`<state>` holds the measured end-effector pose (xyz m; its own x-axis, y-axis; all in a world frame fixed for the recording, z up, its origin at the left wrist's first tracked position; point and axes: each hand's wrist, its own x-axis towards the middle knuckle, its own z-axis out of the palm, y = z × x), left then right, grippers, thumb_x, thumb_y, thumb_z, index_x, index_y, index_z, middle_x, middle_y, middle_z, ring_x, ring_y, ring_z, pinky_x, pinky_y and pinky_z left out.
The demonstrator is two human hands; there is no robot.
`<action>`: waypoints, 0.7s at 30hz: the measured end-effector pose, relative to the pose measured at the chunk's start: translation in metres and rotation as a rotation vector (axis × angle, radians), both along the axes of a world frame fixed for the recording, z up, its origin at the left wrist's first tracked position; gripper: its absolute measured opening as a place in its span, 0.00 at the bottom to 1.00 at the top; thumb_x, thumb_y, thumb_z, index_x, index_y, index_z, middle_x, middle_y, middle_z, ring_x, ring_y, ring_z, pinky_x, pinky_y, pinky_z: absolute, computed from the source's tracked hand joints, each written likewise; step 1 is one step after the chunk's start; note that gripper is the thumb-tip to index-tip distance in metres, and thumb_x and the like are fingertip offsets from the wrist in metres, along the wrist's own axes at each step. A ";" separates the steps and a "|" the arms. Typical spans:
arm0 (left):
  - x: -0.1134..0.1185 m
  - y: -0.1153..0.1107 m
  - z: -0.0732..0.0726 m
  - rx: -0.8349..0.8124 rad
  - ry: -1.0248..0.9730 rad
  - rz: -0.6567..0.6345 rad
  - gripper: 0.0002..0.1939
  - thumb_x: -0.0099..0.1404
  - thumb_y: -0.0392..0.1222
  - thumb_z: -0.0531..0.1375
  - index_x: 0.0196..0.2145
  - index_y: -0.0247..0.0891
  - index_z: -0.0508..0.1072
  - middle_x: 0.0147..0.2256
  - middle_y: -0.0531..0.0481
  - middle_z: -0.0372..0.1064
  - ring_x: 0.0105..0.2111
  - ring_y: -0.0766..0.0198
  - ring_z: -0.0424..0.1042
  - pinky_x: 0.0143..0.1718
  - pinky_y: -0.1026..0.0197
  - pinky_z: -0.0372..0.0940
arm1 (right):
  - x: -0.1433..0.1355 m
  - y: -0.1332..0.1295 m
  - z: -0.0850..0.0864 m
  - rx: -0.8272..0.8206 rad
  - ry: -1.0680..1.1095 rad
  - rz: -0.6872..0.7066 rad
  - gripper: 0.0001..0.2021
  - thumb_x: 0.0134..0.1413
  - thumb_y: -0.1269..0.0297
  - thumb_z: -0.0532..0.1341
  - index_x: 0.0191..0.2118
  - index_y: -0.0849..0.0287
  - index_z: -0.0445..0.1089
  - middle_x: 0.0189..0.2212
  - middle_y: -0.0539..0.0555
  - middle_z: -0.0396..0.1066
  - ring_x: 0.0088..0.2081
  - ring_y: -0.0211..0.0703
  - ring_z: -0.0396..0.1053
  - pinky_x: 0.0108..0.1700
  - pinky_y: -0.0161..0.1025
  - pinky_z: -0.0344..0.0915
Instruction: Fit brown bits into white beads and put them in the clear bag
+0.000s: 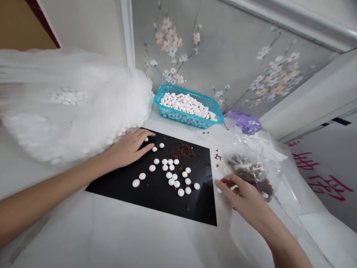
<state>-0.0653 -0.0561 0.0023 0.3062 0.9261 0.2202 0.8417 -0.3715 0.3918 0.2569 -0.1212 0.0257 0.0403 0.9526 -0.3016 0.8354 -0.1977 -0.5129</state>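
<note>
On a black sheet (117,186) lie several white domed pieces (180,192), some with small brown star-shaped bits showing beneath them. Over the sheet's far left corner my left hand (131,147) is stretched out, palm down, with thumb and fingers apart. One white piece (146,139) lies between them, and another white piece (154,149) is by the thumb tip. My right hand (242,195) is just off the sheet's right edge, its fingers curled in. A partly hidden white piece (219,190) shows beside its thumb; what the fingers hold is hidden.
A blue plastic tub (181,118) full of white pieces stands against the wall. Left of it is a big translucent bag (111,93) of white pieces. At right lie a clear bag (248,163) of brown bits and a purple packet (245,122). A brown pile (183,151) is on the sheet.
</note>
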 end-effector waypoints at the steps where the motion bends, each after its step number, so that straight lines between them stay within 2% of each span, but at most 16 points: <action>1: 0.002 -0.002 -0.001 -0.018 -0.018 -0.024 0.20 0.64 0.51 0.48 0.48 0.38 0.64 0.47 0.44 0.64 0.50 0.53 0.61 0.53 0.50 0.54 | -0.004 0.000 -0.001 0.004 0.040 -0.001 0.18 0.51 0.47 0.52 0.31 0.58 0.65 0.25 0.51 0.66 0.21 0.38 0.62 0.25 0.36 0.60; 5: 0.011 -0.014 0.001 -0.109 -0.159 -0.047 0.19 0.64 0.52 0.47 0.47 0.40 0.65 0.47 0.46 0.64 0.50 0.55 0.61 0.52 0.53 0.55 | -0.017 -0.003 -0.005 0.014 0.184 0.000 0.16 0.50 0.49 0.53 0.31 0.57 0.65 0.25 0.51 0.64 0.26 0.39 0.61 0.24 0.35 0.60; 13: 0.032 -0.033 0.007 -0.252 -0.421 -0.076 0.16 0.65 0.51 0.47 0.44 0.43 0.67 0.46 0.50 0.67 0.46 0.59 0.65 0.49 0.56 0.60 | -0.036 -0.011 -0.009 -0.004 0.504 -0.063 0.17 0.47 0.51 0.58 0.38 0.58 0.65 0.32 0.53 0.66 0.35 0.43 0.65 0.32 0.37 0.65; 17: 0.030 -0.030 0.006 -0.169 -0.408 -0.045 0.16 0.65 0.49 0.47 0.44 0.42 0.68 0.45 0.50 0.68 0.47 0.59 0.64 0.51 0.55 0.57 | -0.040 -0.011 -0.009 -0.019 0.602 -0.004 0.13 0.47 0.56 0.60 0.37 0.57 0.65 0.34 0.53 0.67 0.36 0.40 0.65 0.34 0.36 0.64; 21: 0.026 -0.025 0.002 -0.141 -0.311 -0.044 0.20 0.65 0.50 0.48 0.52 0.42 0.63 0.52 0.47 0.63 0.53 0.57 0.59 0.55 0.52 0.51 | -0.040 -0.012 -0.010 0.002 0.591 0.049 0.11 0.46 0.61 0.61 0.37 0.57 0.66 0.34 0.51 0.68 0.35 0.38 0.65 0.35 0.35 0.64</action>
<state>-0.0388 -0.0814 0.0045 0.2849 0.9415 0.1800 0.6583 -0.3287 0.6772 0.2164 -0.1329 0.0159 -0.1780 0.9498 -0.2572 0.4164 -0.1641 -0.8942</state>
